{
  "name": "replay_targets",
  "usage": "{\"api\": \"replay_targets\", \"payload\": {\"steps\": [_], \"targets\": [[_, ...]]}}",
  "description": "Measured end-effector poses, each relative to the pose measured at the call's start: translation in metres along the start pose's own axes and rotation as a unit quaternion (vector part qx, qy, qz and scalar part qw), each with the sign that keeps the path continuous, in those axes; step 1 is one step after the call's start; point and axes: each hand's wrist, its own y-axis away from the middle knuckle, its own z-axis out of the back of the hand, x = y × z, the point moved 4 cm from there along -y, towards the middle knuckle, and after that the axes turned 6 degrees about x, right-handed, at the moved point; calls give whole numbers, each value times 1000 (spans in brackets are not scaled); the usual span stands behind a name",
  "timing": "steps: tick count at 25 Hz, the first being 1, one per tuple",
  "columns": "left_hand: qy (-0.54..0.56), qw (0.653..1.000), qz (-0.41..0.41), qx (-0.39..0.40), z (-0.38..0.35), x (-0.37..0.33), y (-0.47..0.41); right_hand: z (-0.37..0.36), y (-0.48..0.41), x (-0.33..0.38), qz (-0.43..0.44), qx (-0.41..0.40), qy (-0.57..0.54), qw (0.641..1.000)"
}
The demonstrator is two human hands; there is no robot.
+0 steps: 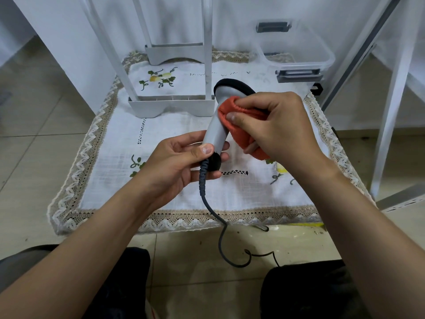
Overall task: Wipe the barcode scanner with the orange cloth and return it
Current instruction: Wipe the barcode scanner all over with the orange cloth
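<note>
Grey barcode scanner (217, 125) held upright above the white tablecloth (174, 194), left hand (181, 162) fingers pinching its handle base, right hand (276, 125) fingers pressing the orange cloth (232, 113) against its right side, cable (213, 212) trailing near.

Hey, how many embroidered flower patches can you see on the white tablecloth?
3. One far left beside the white stand, one near left under the left hand, one near right by the right hand. Others may be hidden.

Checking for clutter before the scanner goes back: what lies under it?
Under the barcode scanner, held up by the left hand, lies the embroidered tablecloth. Hands cover the patch directly beneath.
</note>
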Motion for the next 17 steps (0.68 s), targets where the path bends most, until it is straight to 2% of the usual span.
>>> {"api": "replay_targets", "payload": {"steps": [5,10,14,17], "targets": [[8,1000,1,-6,2,2,-1,-4,1,0,-5,41,-6,999],[4,1000,1,2,1,2,-1,0,0,-2,-14,4,9,1000],[17,1000,4,-17,4,3,-2,-6,3,1,11,62,12,998],[8,1000,4,-15,3,2,-2,-4,2,1,4,35,10,999]]}}
